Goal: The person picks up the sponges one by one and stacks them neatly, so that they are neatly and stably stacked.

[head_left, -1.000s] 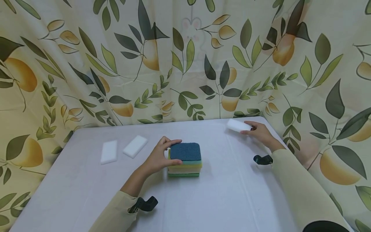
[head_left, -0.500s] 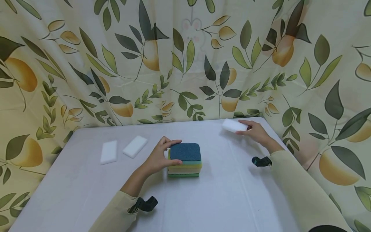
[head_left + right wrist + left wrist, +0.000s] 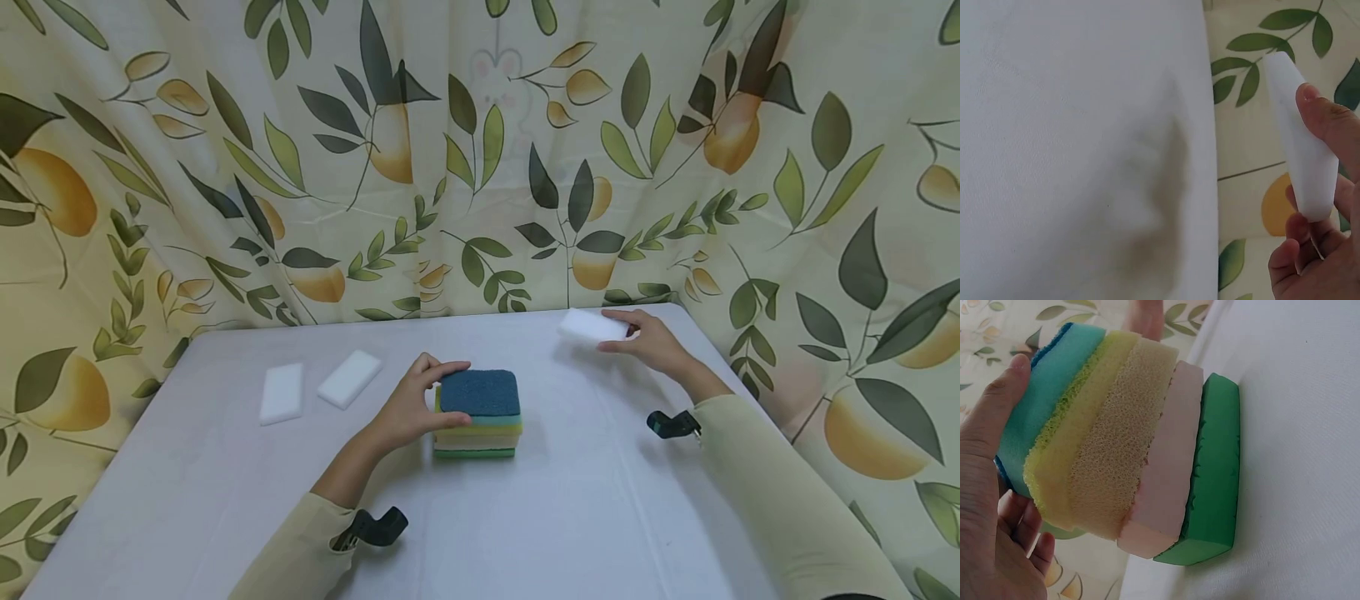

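Observation:
A stack of sponges (image 3: 480, 393) stands mid-table. In the left wrist view its layers run from a green sponge (image 3: 1215, 475) at the bottom through a pale pink one (image 3: 1169, 456), a porous tan one (image 3: 1124, 431) and a yellow one (image 3: 1060, 475) to a teal one (image 3: 1054, 394) with a dark blue scouring face. My left hand (image 3: 408, 408) grips the upper part from the left, thumb on the near side and fingers behind. Toward the far right, my right hand (image 3: 656, 343) pinches a plain white sponge (image 3: 1300, 140) by one end, raised above its shadow.
Two more white sponges lie at the left, one upright (image 3: 282, 393) and one slanted (image 3: 349, 379), on the white tablecloth (image 3: 187, 500). Behind the table's far edge hangs a leaf-and-fruit patterned curtain (image 3: 480, 250). Both sleeves carry a small black wrist device.
My right hand has moved left along the far side of the table, carrying the white sponge closer to the stack. My left hand and the stack have stayed put.

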`<state>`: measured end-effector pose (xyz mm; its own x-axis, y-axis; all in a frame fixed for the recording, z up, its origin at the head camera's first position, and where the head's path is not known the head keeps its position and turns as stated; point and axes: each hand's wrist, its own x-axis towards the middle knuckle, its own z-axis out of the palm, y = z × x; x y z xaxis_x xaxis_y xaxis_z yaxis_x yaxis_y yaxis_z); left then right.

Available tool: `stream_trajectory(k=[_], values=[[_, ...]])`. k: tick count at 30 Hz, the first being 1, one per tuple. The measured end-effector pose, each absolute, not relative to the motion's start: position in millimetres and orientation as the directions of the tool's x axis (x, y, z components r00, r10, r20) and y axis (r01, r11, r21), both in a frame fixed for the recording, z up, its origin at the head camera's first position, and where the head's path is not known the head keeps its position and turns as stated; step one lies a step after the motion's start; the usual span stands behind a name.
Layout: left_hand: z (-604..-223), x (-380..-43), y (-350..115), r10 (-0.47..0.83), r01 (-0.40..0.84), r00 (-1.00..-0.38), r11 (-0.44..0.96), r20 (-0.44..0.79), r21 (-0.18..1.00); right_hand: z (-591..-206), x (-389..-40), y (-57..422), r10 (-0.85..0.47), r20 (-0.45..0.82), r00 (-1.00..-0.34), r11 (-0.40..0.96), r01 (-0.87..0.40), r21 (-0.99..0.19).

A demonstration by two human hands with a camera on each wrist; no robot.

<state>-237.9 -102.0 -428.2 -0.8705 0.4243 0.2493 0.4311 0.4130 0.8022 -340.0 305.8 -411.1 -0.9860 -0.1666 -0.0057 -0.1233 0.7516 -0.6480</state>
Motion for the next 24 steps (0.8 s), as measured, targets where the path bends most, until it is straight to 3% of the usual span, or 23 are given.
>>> stream_trajectory(k=[24], values=[[-428,-238,-101,0.421,0.420,-0.875,0.412,0.239,0.809,-377,-310,257,-0.281,0.096,-0.955,0.729,-0.278,-0.626]])
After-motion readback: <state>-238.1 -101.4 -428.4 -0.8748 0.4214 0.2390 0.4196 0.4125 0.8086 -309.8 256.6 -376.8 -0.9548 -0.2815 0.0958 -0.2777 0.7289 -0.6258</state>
